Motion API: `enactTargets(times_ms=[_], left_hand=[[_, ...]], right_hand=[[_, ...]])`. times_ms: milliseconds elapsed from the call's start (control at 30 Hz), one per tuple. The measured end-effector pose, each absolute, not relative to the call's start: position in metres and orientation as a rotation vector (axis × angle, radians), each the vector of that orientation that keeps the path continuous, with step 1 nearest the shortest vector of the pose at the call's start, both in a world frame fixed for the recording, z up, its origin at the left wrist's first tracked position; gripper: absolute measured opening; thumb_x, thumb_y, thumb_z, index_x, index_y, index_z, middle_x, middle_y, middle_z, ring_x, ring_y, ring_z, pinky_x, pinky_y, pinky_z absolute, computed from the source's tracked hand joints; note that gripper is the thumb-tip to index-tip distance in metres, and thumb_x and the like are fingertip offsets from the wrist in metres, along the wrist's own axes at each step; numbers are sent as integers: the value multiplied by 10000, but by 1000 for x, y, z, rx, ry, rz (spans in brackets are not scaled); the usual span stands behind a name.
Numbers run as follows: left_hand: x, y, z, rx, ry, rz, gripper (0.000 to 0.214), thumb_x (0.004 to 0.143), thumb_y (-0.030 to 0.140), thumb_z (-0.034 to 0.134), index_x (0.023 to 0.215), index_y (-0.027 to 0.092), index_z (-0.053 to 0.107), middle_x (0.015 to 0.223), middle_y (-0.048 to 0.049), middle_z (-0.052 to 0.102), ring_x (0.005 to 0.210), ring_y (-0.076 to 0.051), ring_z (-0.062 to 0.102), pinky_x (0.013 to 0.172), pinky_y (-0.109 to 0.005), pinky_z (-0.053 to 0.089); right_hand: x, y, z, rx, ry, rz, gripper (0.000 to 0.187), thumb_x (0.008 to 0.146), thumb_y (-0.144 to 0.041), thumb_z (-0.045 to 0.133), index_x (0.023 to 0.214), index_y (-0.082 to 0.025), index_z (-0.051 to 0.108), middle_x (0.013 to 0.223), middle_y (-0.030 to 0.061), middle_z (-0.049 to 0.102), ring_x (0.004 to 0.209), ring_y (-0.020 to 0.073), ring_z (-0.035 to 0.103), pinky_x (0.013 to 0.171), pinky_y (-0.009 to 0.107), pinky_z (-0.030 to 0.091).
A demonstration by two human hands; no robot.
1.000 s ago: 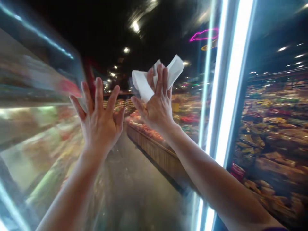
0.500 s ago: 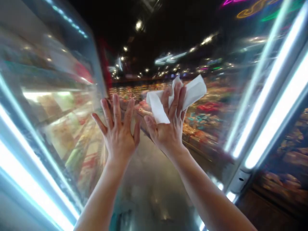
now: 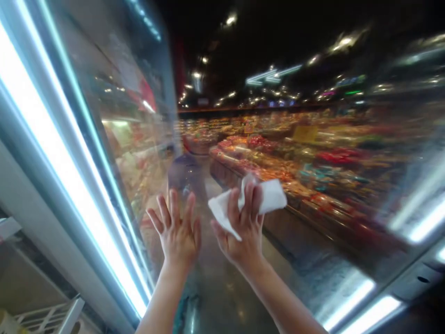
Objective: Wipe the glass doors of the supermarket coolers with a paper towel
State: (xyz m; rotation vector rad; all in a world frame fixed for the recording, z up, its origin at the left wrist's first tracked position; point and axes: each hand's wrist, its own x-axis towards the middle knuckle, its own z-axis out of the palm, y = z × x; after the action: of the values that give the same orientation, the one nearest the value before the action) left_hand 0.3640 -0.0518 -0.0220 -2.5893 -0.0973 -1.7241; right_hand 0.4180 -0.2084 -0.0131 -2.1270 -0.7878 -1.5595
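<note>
The left hand [image 3: 179, 236] is open and flat, its back to the viewer, fingers spread and pointing up. The right hand [image 3: 243, 227] is just beside it, gripping a white cloth [image 3: 273, 195] that is tucked behind and between its fingers. The cloth sticks out on both sides of the fingers, and the hand hides its middle. Its material, cloth or paper, cannot be told for certain.

Both hands are stretched forward in front of a glass pane [image 3: 321, 260] with hazy reflections; whether the palms touch it cannot be told.

Close on the left, a bright light tube [image 3: 67, 160] slants down toward the left forearm, and a white rack [image 3: 71, 317] stands in the lower left corner. At the lower right, another light tube [image 3: 370, 315] lies beside a metal frame [image 3: 413, 280] with a dark hole in it, well apart from the right hand.

Beyond the hands, the floor [image 3: 239, 297] runs back alongside a display stand [image 3: 225, 174] heaped with blurred packages [image 3: 250, 144]. A yellow sign [image 3: 306, 133] rises among the goods, and an arrow-shaped light [image 3: 273, 76] hangs higher up. Above the left hand is a dark rounded shape [image 3: 186, 174], too blurred to identify.
</note>
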Motion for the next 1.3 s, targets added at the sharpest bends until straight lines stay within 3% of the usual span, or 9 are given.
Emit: enactTargets(times_ms=[133, 333, 533, 667, 800, 933, 1033, 1167, 1300], left_hand=[[356, -31, -77, -2604, -116, -1708, 936, 912, 138, 573, 1620, 415, 26, 1719, 1, -52, 1585, -309, -99, 1257, -732, 0], [354, -3, -32, -2721, -190, -1718, 659, 966, 260, 543, 1581, 371, 333, 1731, -36, 11, 1567, -364, -92, 1226, -770, 28], [341, -11, -110, -2707, -200, -1705, 945, 911, 141, 577, 1622, 393, 10, 1723, -37, -105, 1572, -347, -117, 1234, -766, 37], [343, -13, -77, -2704, -187, -1763, 909, 924, 183, 589, 1631, 397, 61, 1726, -54, -123, 1569, -396, -127, 1197, -817, 21], [349, -17, -53, -2715, -190, -1832, 865, 942, 230, 575, 1635, 383, 82, 1730, -72, -89, 1572, -403, -106, 1188, -825, 43], [353, -27, -76, -2694, -195, -1877, 876, 931, 224, 576, 1637, 380, 81, 1734, -83, -58, 1582, -400, -97, 1174, -842, 38], [361, -35, -64, -2694, -228, -1970, 875, 921, 249, 598, 1637, 375, 111, 1730, -76, -112, 1581, -416, -105, 1185, -826, 10], [375, -51, -29, -2675, -200, -2063, 867, 937, 288, 568, 1644, 347, 70, 1723, -78, -144, 1572, -459, -108, 1141, -876, -15], [379, -78, -47, -2703, -139, -1971, 864, 936, 290, 554, 1648, 321, 64, 1731, -90, -134, 1567, -454, -160, 1130, -882, -17]], right_hand=[[409, -183, -73, -2203, -907, -1535, 919, 919, -228, 489, 1660, -134, -45, 1725, 126, -111, 1598, 385, -50, 1105, 653, 460], [405, -146, -4, -2120, -732, -1559, 990, 950, -389, 543, 1650, -144, -113, 1715, 162, -148, 1586, 440, -55, 1167, 723, 318], [395, -158, -95, -2252, -866, -1552, 963, 872, -217, 528, 1665, -138, -11, 1732, 130, -91, 1602, 371, -56, 1070, 613, 503], [407, -177, -53, -2229, -671, -1541, 1013, 884, -426, 620, 1671, -260, 5, 1732, 145, -136, 1572, 506, -18, 1075, 761, 392], [420, -187, -20, -2152, -666, -1625, 850, 993, -591, 392, 1670, -275, -14, 1727, 116, -189, 1579, 471, -61, 1132, 753, 321], [429, -208, -52, -2169, -600, -1685, 695, 1037, -324, 348, 1673, -264, 73, 1733, 156, 125, 1585, 404, 157, 1117, 695, 401], [446, -237, -31, -2106, -482, -1725, 671, 1024, -235, 394, 1660, -277, 182, 1679, 179, 303, 1550, 387, 291, 1139, 709, 363], [462, -270, 17, -1996, -412, -1779, 654, 1031, -203, 363, 1660, -250, 188, 1669, 191, 314, 1549, 358, 304, 1174, 697, 319], [462, -284, -21, -2020, -640, -1773, 755, 981, -146, 405, 1670, -220, 105, 1667, 182, 320, 1545, 338, 309, 1152, 616, 424]])
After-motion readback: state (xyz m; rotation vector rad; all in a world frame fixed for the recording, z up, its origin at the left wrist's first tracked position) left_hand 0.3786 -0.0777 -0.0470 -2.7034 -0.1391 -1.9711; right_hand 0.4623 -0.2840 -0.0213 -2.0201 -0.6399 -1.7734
